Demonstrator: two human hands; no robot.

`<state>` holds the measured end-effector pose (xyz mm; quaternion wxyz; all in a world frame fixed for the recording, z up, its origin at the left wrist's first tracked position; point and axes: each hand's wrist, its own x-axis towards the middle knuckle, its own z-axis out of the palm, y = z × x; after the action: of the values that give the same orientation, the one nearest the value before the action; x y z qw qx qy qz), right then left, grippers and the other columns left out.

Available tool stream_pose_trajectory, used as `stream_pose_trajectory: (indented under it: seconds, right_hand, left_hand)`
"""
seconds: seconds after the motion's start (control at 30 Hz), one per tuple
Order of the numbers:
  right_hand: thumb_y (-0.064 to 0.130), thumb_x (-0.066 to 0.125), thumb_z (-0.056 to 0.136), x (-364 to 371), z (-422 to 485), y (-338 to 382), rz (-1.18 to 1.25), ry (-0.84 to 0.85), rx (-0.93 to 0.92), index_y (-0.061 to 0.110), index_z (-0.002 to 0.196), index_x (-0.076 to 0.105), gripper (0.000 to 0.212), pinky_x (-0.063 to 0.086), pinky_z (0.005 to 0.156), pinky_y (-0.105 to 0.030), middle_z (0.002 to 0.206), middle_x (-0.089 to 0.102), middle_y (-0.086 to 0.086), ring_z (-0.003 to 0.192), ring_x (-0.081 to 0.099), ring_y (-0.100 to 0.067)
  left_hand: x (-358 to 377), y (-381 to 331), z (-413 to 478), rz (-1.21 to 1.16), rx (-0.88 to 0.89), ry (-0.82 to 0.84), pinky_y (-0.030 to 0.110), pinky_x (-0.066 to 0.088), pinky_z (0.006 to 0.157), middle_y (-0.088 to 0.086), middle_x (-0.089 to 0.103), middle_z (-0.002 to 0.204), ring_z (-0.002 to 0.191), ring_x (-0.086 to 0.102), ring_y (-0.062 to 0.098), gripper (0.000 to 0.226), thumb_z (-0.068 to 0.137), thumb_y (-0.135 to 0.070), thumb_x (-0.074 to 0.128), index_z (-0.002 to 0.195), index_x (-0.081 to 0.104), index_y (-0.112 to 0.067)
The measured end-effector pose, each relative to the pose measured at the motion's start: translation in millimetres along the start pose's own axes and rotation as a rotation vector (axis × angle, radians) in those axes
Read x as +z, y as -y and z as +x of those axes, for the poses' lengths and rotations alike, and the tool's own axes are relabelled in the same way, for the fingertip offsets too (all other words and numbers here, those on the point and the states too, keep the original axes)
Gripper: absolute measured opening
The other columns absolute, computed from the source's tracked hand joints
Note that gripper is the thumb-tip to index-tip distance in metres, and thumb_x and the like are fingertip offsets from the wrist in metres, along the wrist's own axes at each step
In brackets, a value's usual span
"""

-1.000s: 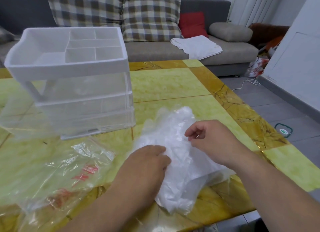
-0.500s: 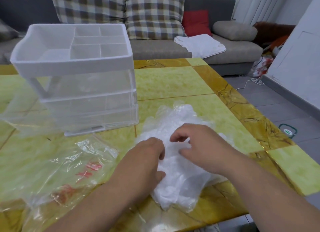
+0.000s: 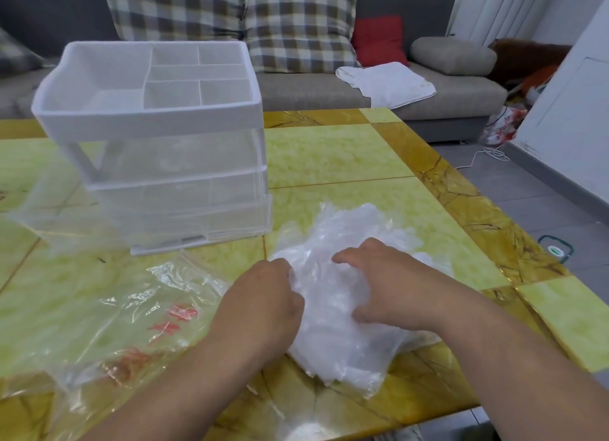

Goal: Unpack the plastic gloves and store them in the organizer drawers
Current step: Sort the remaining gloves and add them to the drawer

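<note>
Hands are both set on one heap of thin, translucent white plastic gloves (image 3: 342,345), which lies on the yellow-green marbled table (image 3: 329,157) in front of and to the right of the white plastic organizer (image 3: 164,164), near its front right corner but apart from it.

- Left hand (image 3: 263,302): knuckles up, fingers curled into the heap's edge nearest the organizer, film bunched in the grip. Fingertips are hidden in the plastic.
- Right hand (image 3: 385,285): laid palm-down over the top of the heap on the side away from the organizer, fingers bent over it, thumb closed against the near side, so a bunch is clasped.
- The two hands are kept close together, not touching.

Counts: two hands, one glove heap (single gloves cannot be counted), one organizer, one clear crumpled plastic bag with red print (image 3: 131,315) directly in front of the organizer.

Containers: six open compartments are counted in the organizer's top tray, one large and five small. Three clear drawer tiers are seen below; what is in them cannot be told. The bag is seen lying flattened.

Behind the organizer a grey sofa (image 3: 313,91) is noted with two plaid cushions (image 3: 300,28).
</note>
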<state>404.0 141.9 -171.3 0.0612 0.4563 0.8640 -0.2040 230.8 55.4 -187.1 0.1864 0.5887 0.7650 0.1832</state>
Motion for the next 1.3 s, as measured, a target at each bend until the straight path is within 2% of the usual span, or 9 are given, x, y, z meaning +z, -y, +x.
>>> stream_pose_trajectory:
  seconds: [0.17,0.3,0.47,0.6,0.77,0.83,0.9,1.1,1.3]
  right_hand:
    - [0.024,0.055,0.095,-4,2,8,0.072,-0.234,-0.018,0.034,0.11,0.065,0.021,0.048,0.079,-0.021,0.108,0.063,0.016,0.094,0.059,-0.005]
    - [0.016,0.057,0.094,-1,8,13,0.183,-0.351,-0.01,0.033,0.11,0.064,0.024,0.044,0.063,-0.017,0.093,0.064,0.015,0.075,0.058,-0.003]
    - [0.01,0.073,0.084,-2,10,17,0.094,-0.408,-0.217,0.039,0.139,0.051,0.066,0.035,0.107,-0.026,0.129,0.041,0.015,0.127,0.035,-0.008]
    - [0.019,0.069,0.09,-13,10,16,-0.076,-0.375,-0.276,0.033,0.111,0.068,0.026,-0.007,0.124,-0.04,0.145,0.048,0.013,0.148,0.02,-0.008]
    - [0.027,0.068,0.089,-34,5,12,0.062,-0.463,-0.178,0.025,0.074,0.061,0.017,0.014,0.124,-0.031,0.065,0.062,0.007,0.063,0.058,-0.004]
    - [0.024,0.074,0.084,-44,-1,10,0.213,-0.45,-0.129,0.02,0.07,0.065,0.017,0.054,0.09,-0.032,0.063,0.064,0.005,0.059,0.06,-0.008]
    - [0.022,0.081,0.08,-54,-9,9,0.329,-0.385,-0.116,0.023,0.071,0.067,0.016,0.047,0.052,-0.023,0.061,0.065,0.01,0.052,0.059,-0.003]
    - [0.017,0.073,0.088,-65,-16,6,0.709,-0.231,-0.189,0.012,0.083,0.077,0.008,0.054,0.074,-0.032,0.077,0.075,-0.007,0.073,0.07,-0.024]
    - [0.008,0.07,0.087,-64,-14,1,1.035,-0.282,-0.01,0.006,0.066,0.074,0.021,0.04,0.04,-0.022,0.057,0.054,-0.012,0.045,0.045,-0.019]
  left_hand:
    - [3,0,2,-0.013,-0.037,0.018,0.03,0.046,0.069,-0.008,0.056,0.09,0.08,0.055,0.011,0.047,0.089,-0.069,0.047,0.098,0.051,-0.023]
    - [7,-1,1,0.002,-0.065,-0.017,0.031,0.048,0.075,-0.01,0.056,0.096,0.087,0.057,0.014,0.033,0.087,-0.056,0.062,0.099,0.052,-0.027]
    - [2,-7,1,-0.113,0.093,-0.168,0.029,0.046,0.075,-0.01,0.057,0.089,0.086,0.056,0.013,0.011,0.094,-0.024,0.057,0.085,0.055,-0.029]
    - [-5,-12,0,-0.27,0.176,-0.222,0.015,0.043,0.072,-0.012,0.062,0.093,0.086,0.057,0.003,0.009,0.094,-0.019,0.06,0.1,0.058,-0.026]
    - [-10,-14,0,-0.56,0.031,-0.112,0.01,0.045,0.06,-0.015,0.066,0.093,0.078,0.06,-0.005,0.035,0.082,-0.03,0.077,0.108,0.054,-0.035]
    - [-12,-18,-1,-0.617,0.038,-0.155,0.013,0.048,0.061,-0.013,0.07,0.086,0.074,0.064,-0.001,0.025,0.081,-0.025,0.078,0.098,0.061,-0.03]
    - [-16,-21,0,-0.678,0.042,-0.194,0.023,0.053,0.064,-0.007,0.071,0.077,0.068,0.066,0.008,0.012,0.084,-0.017,0.076,0.087,0.066,-0.023]
    - [-35,-26,-2,-0.809,0.04,-0.037,0.021,0.042,0.048,0.008,0.065,0.059,0.047,0.056,0.015,0.007,0.088,-0.008,0.07,0.081,0.07,-0.008]
    - [-49,-23,0,-0.876,0.011,-0.113,0.022,0.048,0.05,0.016,0.069,0.071,0.048,0.055,0.013,0.009,0.088,0.0,0.067,0.09,0.071,-0.008]
